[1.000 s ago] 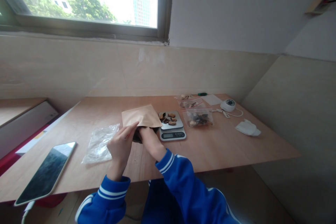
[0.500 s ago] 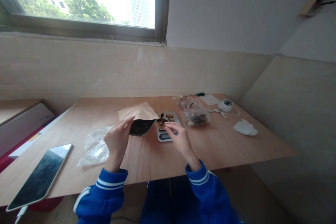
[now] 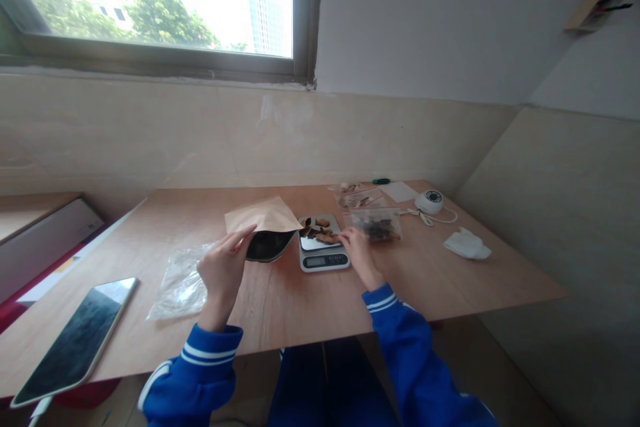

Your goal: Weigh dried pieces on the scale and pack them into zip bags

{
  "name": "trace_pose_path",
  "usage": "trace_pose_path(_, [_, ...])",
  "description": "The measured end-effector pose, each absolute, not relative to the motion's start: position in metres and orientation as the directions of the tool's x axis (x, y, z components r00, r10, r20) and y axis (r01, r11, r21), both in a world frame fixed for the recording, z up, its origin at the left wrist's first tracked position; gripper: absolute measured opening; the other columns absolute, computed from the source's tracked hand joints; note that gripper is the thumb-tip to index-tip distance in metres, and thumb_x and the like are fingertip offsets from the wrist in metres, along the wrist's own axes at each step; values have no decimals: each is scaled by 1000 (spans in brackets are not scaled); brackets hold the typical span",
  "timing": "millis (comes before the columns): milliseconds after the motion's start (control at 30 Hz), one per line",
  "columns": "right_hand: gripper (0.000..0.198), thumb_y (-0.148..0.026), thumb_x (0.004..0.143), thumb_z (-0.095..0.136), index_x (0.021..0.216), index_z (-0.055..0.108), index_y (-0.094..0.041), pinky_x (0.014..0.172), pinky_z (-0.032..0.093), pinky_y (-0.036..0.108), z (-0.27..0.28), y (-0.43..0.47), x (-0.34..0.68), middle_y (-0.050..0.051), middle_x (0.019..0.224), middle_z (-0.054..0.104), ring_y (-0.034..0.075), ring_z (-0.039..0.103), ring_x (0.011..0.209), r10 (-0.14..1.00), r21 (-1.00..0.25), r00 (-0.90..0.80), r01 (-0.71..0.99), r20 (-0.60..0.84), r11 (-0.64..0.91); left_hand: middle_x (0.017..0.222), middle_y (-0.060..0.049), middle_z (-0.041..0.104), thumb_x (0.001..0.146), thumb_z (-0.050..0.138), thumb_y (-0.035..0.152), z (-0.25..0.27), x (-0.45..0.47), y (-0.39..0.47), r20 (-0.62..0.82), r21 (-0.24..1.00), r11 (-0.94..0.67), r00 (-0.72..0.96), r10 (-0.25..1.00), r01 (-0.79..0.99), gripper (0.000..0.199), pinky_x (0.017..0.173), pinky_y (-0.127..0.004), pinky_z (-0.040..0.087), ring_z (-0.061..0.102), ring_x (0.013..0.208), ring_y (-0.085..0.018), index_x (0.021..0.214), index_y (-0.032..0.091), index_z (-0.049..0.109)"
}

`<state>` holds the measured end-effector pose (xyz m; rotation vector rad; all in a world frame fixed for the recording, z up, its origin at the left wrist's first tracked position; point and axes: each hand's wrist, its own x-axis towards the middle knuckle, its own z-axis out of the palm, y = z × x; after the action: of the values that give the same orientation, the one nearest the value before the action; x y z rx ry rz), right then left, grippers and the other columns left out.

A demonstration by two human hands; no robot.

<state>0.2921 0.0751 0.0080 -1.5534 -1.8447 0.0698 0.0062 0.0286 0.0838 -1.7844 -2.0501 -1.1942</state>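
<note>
My left hand [image 3: 223,272] pinches the edge of a brown kraft paper pouch [image 3: 263,215], tilted so that its dark open mouth faces me. Right of the pouch lies a small white digital kitchen scale [image 3: 307,264], its display and buttons toward me. Several dried brown pieces [image 3: 311,232] are spread over its plate, partly behind the pouch's corner. My right hand [image 3: 359,255] is at the plate's right edge, its fingertips closed on the end of a dried brown slice [image 3: 327,238]. The fingertips are small in view.
Zip bags of dried pieces [image 3: 376,225] stand right of the scale. Farther right are a white dome camera [image 3: 429,201] with its cable and a crumpled white tissue [image 3: 467,244]. A clear plastic bag [image 3: 179,283] and a phone [image 3: 75,337] lie at left.
My right hand has moved right, from over the scale's front to its right edge, uncovering the display and a brown slice. My left hand and the pouch have hardly moved.
</note>
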Motion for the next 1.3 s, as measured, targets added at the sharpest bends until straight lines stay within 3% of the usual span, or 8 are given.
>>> trace_pose_path(367, [18, -12, 83, 52, 79, 70, -15, 82, 47, 41, 13, 80, 297, 13, 88, 68, 26, 63, 83, 882, -457, 51, 869, 468, 192, 81, -1, 74, 87, 57, 40, 83, 8, 27, 589, 458, -46, -264, 763, 888, 23, 53, -22, 28, 61, 66, -13, 102, 34, 73])
trace_pose_path(700, [22, -19, 79, 57, 96, 69, -17, 84, 50, 36, 21, 98, 303, 10, 101, 71, 23, 65, 94, 880, -716, 108, 631, 463, 299, 79, -1, 73, 85, 59, 40, 81, 6, 27, 599, 462, -37, -280, 751, 886, 22, 53, -23, 29, 62, 67, -14, 101, 34, 73])
trace_pose_path(900, [24, -19, 77, 61, 100, 67, -13, 90, 48, 37, 19, 122, 289, 13, 107, 69, 23, 63, 101, 917, -713, 51, 647, 395, 271, 80, 0, 73, 85, 59, 39, 82, 6, 28, 594, 462, -41, -275, 756, 886, 21, 53, -23, 28, 62, 67, -14, 101, 36, 73])
trace_pose_path(1033, [30, -30, 87, 54, 109, 65, -12, 91, 49, 38, 13, 121, 284, 15, 110, 68, 23, 64, 102, 932, -747, 2, 599, 362, 289, 77, 0, 73, 85, 60, 40, 81, 5, 28, 599, 466, -43, -280, 750, 884, 21, 52, -23, 28, 61, 66, -14, 101, 36, 73])
trace_pose_path(1167, [38, -36, 93, 42, 117, 60, -14, 98, 45, 39, 5, 111, 293, 15, 121, 64, 23, 60, 112, 899, -781, 56, 520, 435, 345, 77, 0, 73, 85, 61, 39, 81, 5, 29, 600, 460, -36, -281, 749, 887, 21, 53, -22, 28, 61, 66, -13, 101, 36, 73])
trace_pose_path(1300, [35, -39, 93, 41, 108, 64, -18, 94, 49, 40, -7, 94, 307, 13, 114, 66, 23, 61, 107, 823, -758, 161, 513, 545, 402, 78, 0, 73, 84, 62, 38, 83, 6, 29, 593, 467, -18, -298, 748, 884, 21, 53, -22, 28, 62, 66, -13, 101, 36, 73])
